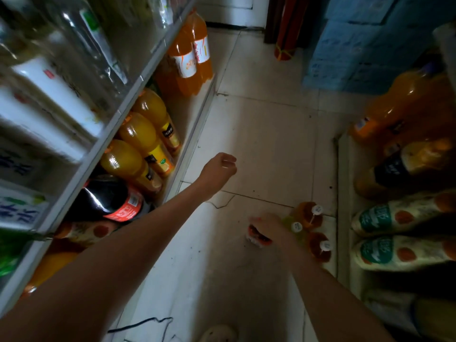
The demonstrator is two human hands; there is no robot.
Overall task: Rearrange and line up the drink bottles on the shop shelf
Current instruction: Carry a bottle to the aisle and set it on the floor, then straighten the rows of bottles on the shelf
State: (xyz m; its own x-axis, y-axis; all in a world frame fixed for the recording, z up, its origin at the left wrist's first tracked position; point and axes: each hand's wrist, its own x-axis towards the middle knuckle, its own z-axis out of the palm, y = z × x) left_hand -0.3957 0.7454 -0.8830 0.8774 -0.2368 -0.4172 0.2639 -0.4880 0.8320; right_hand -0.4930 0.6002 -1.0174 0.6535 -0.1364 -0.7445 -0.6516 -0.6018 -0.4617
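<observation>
**Line-up part done: bottles still on floor**

On the lower left shelf [190, 139], the yellow juice bottles [145, 137] stand in a row, with a cola bottle [108, 196] next to them. Three small capped bottles [308, 218] stand on the floor at lower right, unshelved. The left hand [219, 169] has a loosely curled, empty grip. The right hand [270, 228] is beside the small bottles but blurred, so its grip cannot be told. Judged partway.

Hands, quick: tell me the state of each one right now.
Left hand: open, fingers loosely curled, holding nothing.
Right hand: cannot be told; motion-blurred, beside the small bottles.
</observation>
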